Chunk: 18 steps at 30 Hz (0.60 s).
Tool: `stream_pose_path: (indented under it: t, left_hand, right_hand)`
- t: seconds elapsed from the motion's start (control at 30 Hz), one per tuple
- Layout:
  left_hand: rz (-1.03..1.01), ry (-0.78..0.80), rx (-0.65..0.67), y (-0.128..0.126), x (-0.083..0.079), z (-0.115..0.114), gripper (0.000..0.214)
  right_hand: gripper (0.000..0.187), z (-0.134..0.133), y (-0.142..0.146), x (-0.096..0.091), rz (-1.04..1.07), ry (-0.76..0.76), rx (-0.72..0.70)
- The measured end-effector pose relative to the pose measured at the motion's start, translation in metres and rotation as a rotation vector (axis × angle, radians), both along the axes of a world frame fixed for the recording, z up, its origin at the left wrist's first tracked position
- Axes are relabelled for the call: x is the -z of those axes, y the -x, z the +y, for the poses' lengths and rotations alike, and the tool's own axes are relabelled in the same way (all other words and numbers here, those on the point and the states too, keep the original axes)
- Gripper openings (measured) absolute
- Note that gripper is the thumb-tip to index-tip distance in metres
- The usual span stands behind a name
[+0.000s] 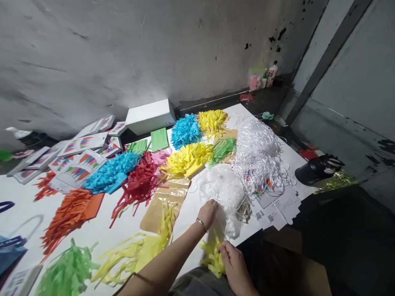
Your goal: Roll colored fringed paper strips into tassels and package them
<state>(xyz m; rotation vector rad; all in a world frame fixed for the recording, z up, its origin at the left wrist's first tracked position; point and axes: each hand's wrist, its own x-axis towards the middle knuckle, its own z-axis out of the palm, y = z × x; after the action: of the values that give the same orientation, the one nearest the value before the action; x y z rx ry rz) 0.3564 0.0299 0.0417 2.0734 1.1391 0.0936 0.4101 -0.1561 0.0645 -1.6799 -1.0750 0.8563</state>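
Observation:
My left hand (208, 213), with a bracelet at the wrist, is at the near edge of a clear plastic bag (220, 185). Its fingers are curled together, and what they pinch, if anything, is hidden. Lower down, my right hand (233, 263) grips a yellow tissue-paper tassel (212, 257) between thumb and fingers, close to my lap. A big heap of white string (259, 148) lies just beyond the bag. Left of my left forearm, more yellow fringed paper (145, 250) is spread on the white tabletop.
Fringed paper bundles in blue (115, 170), red (140, 179), orange (72, 216) and green (68, 269) cover the left side. Boxes with coloured prints (83, 144) and a white box (150, 116) stand along the wall. Printed papers (279, 211) and a black bottle (316, 169) sit at right.

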Motion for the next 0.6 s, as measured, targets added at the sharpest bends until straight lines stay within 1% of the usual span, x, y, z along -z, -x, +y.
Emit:
stream_pose_path:
  t: [0.07, 0.1, 0.13, 0.2, 0.27, 0.33, 0.4, 0.47, 0.6]
  left_hand:
    - [-0.038, 0.018, -0.025, 0.009, -0.012, -0.005, 0.016]
    - [-0.094, 0.074, -0.060, 0.015, -0.020, -0.009, 0.017]
    - [-0.186, 0.170, -0.113, 0.023, -0.029, -0.014, 0.019]
    - [-0.442, 0.447, -0.260, 0.040, -0.050, -0.028, 0.024]
    - [-0.680, 0.709, -0.414, 0.060, -0.071, -0.042, 0.031]
    - [-0.805, 0.837, -0.523, 0.081, -0.089, -0.054, 0.033]
    - [-0.893, 0.867, -0.595, 0.103, -0.101, -0.062, 0.031]
    - [-0.962, 0.835, -0.632, 0.127, -0.108, -0.067, 0.027]
    - [-1.022, 0.737, -0.690, 0.177, -0.111, -0.075, 0.026]
  right_hand:
    - [0.038, -0.001, -0.003, 0.001, -0.009, 0.003, 0.040]
    - [0.038, -0.001, -0.004, -0.001, -0.015, -0.001, 0.064]
    - [0.037, 0.001, -0.006, -0.004, -0.024, -0.013, 0.087]
    - [0.033, 0.010, -0.006, -0.016, -0.054, -0.066, 0.109]
    - [0.027, 0.024, -0.002, -0.035, -0.130, -0.158, 0.070]
    - [0.025, 0.039, 0.010, -0.056, -0.258, -0.259, -0.016]
    - [0.027, 0.053, 0.029, -0.074, -0.400, -0.332, -0.116]
    - [0.029, 0.061, 0.051, -0.086, -0.517, -0.368, -0.201]
    - [0.029, 0.068, 0.093, -0.096, -0.645, -0.415, -0.337]
